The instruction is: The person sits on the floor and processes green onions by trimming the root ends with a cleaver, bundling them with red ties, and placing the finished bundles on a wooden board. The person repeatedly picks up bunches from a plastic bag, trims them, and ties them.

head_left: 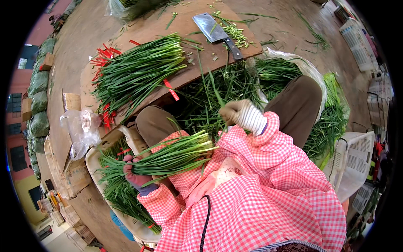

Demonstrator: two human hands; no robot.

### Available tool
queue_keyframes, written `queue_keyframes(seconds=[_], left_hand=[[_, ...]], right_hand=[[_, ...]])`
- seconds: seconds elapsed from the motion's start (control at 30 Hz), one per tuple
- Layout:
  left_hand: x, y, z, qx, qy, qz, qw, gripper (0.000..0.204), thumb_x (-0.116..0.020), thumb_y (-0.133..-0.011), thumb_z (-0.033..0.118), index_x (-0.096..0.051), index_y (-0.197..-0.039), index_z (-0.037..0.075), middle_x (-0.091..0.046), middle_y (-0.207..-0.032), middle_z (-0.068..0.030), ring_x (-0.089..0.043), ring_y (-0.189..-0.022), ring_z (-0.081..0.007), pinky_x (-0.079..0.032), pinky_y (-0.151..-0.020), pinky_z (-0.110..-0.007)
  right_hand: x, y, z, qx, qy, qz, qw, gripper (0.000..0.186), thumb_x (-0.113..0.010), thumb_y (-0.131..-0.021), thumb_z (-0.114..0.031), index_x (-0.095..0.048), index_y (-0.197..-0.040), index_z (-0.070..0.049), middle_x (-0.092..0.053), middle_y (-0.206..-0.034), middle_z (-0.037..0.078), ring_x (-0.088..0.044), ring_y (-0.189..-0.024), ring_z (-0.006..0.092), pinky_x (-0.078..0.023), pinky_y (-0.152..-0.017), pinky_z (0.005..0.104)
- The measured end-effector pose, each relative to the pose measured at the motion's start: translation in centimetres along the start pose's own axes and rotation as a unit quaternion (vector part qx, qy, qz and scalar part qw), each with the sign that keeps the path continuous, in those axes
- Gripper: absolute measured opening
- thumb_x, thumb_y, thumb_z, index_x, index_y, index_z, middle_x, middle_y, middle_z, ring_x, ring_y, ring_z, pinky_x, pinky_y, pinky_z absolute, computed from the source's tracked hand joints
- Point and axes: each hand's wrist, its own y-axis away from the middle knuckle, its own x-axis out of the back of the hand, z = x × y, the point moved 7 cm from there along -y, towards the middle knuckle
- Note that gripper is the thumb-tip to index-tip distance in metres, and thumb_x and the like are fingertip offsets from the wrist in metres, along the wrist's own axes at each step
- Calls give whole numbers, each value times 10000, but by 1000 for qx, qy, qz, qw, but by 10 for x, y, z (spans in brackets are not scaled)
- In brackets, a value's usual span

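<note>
Desk: low, brown desk (199, 73) at the front, its near edge beyond the knees.
Crate: pale crate (90, 161) at the person's left, holding banded greens (126, 199).
Pile: long green stalks (138, 69) on the desk's left part, pale ends to the right.
Loose greens: tangled heap (201, 101) between the knees, below the desk edge.
Bundle: green stalks (176, 156) in the left hand, above the crate and lap, pale ends to the right.
Cleaver: flat on the desk (210, 28), black handle toward the near edge.
Left hand: mauve-gloved (136, 173), closed around the bundle.
Right hand: tan-gloved (242, 114), fingers curled beside a green leaf (215, 91); cannot tell whether gripping it.
Bands: red strips (105, 59) by the pile.
</note>
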Motion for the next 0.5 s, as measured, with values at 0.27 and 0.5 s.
queue_keyframes(seconds=[0.27,0.5], left_hand=[[-20,9,2,-28,-39,54,997,229,-534,-745,46,-561,-972,40,-566,-888,-43,-526,-816,-180,-491,-746,-316],[-22,18,2,-74,-47,67,994,244,-535,-775,82,-575,-994,-17,-573,-853,-97,-547,-827,-192,-503,-742,-322]], right_hand=[[-94,7,6,-8,-29,-178,984,275,-736,-729,-173,-710,-972,-46,-704,-806,76,-640,-734,108,-524,-691,273],[-91,5,3,-6,-57,-114,992,241,-681,-719,-105,-695,-941,-13,-691,-789,75,-636,-712,111,-527,-672,255]])
